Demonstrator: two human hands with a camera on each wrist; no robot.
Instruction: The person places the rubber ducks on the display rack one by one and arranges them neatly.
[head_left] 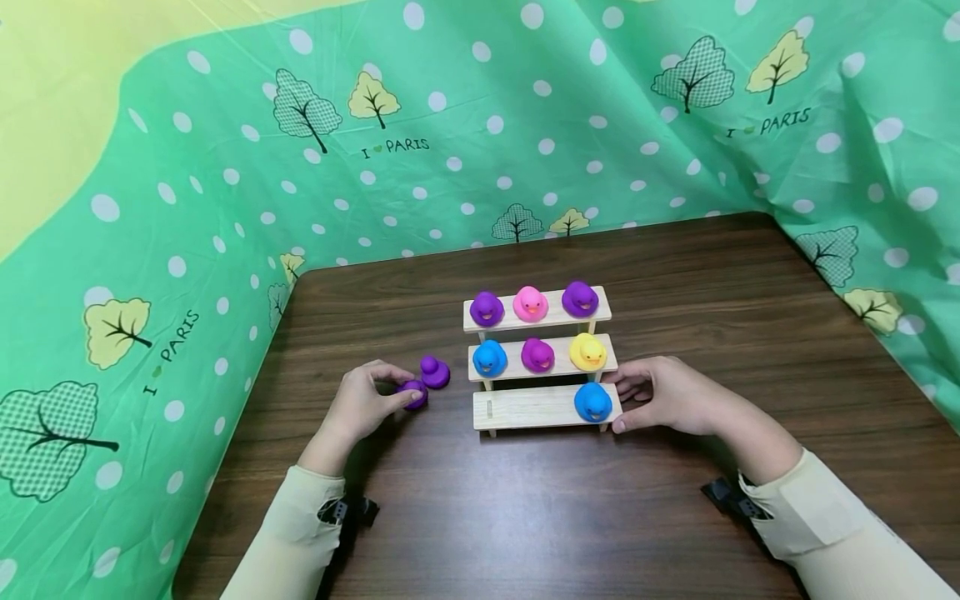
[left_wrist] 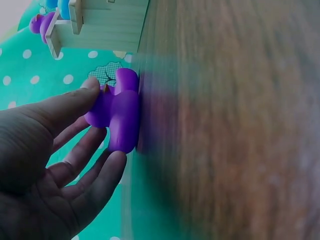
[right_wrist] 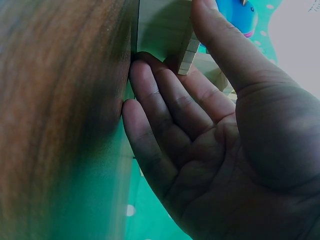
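A purple rubber duck (head_left: 412,394) is between the thumb and fingers of my left hand (head_left: 363,398), low at the tabletop. In the left wrist view, the thumb and fingertips meet the held duck (left_wrist: 125,112). Just beyond it lies a second purple duck (head_left: 435,373). My right hand (head_left: 667,396) holds the right end of a three-step wooden stand (head_left: 525,410), thumb in front and fingers behind. The right wrist view has the fingers (right_wrist: 175,105) bent around the plank's end. On the bottom step, a blue duck (head_left: 593,403) sits at the right.
The top step carries a purple duck (head_left: 487,309), a pink duck (head_left: 530,305) and another purple duck (head_left: 580,300). On the middle step are a blue duck (head_left: 490,359), a magenta duck (head_left: 537,356) and a yellow duck (head_left: 588,353). Green patterned cloth (head_left: 450,125) surrounds the dark wooden table (head_left: 525,517).
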